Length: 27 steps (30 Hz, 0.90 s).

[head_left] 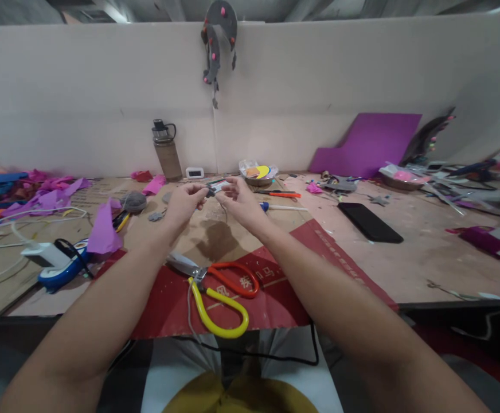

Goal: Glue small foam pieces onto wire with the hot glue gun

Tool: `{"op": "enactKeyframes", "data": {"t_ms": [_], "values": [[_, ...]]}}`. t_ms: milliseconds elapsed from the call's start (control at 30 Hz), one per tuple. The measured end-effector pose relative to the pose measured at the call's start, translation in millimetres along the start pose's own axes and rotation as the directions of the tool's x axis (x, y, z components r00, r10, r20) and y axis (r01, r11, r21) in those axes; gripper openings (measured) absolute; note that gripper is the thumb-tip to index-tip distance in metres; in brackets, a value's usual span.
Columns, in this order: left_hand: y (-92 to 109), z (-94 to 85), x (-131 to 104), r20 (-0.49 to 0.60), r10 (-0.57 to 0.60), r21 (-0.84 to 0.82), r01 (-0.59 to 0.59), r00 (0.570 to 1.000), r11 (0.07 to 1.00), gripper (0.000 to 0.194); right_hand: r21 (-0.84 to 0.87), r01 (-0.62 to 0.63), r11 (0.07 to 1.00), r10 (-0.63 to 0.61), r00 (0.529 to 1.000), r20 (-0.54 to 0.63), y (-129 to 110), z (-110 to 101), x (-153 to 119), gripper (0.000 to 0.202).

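My left hand (186,201) is closed in a pinch on a small dark grey piece (211,191), perhaps felt, held above the table. Close beside it, my right hand (242,202) is also pinched, with a small whitish strip (221,186) at its fingertips. Whether strip and grey piece are joined, I cannot tell. Thin thread seems to hang below the fingers. Nearer to me, between my forearms, scissors (200,274) with one red and one yellow handle lie on a red printed sheet (276,298).
Left are a grey yarn ball (133,201), purple scraps (104,229) and a blue power strip (66,272). A bottle (167,154) stands at the back, near a bowl (262,179). An orange cutter (286,194) and a black phone (369,222) lie to the right.
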<state>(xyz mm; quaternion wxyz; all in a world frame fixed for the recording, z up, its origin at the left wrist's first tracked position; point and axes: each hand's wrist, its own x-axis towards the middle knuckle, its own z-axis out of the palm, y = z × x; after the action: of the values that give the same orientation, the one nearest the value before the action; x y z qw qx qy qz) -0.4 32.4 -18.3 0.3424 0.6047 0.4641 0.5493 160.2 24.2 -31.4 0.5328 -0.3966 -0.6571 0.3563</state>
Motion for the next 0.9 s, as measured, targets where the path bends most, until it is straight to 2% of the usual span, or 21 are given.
{"op": "enactKeyframes", "data": {"t_ms": [67,100,200,267,567,700,800,900], "values": [[9.2,7.7,-8.3,0.013,0.027,0.021,-0.027,1.000,0.999,0.013,-0.011,-0.039,0.999,0.038,0.999,-0.033,5.3,3.7,-0.7,0.051],[12.6,10.9,-11.8,0.027,0.032,0.013,-0.032,0.999,0.999,0.013,-0.020,-0.040,0.999,0.039,0.998,-0.049,6.7,4.7,-1.6,0.047],[16.5,17.3,-17.8,0.028,0.019,-0.033,-0.018,0.999,0.999,0.012,-0.064,0.011,0.998,-0.016,0.996,-0.087,7.0,4.4,-4.7,0.017],[14.7,18.8,-18.4,0.028,0.010,-0.071,-0.008,1.000,0.997,0.013,-0.101,0.036,0.994,-0.045,0.994,-0.095,5.7,2.7,-5.7,0.006],[2.6,19.1,-13.8,0.017,0.046,-0.128,-0.044,0.999,0.991,0.016,-0.098,-0.037,0.994,0.020,0.986,-0.165,3.8,4.4,-4.8,0.009],[-1.3,19.4,-12.6,0.025,0.047,-0.186,-0.042,0.999,0.982,0.016,-0.086,-0.028,0.996,0.016,0.991,-0.134,3.6,3.9,-5.0,0.010],[-0.2,19.6,-11.8,0.068,0.004,-0.276,0.015,0.998,0.961,0.013,-0.110,-0.011,0.994,-0.001,0.994,-0.112,3.3,1.5,-4.6,0.013],[3.4,18.7,-10.2,0.190,-0.079,-0.382,0.148,0.979,0.912,0.010,-0.142,-0.020,0.990,0.002,0.992,-0.126,2.7,-1.7,-3.6,0.015]]}}
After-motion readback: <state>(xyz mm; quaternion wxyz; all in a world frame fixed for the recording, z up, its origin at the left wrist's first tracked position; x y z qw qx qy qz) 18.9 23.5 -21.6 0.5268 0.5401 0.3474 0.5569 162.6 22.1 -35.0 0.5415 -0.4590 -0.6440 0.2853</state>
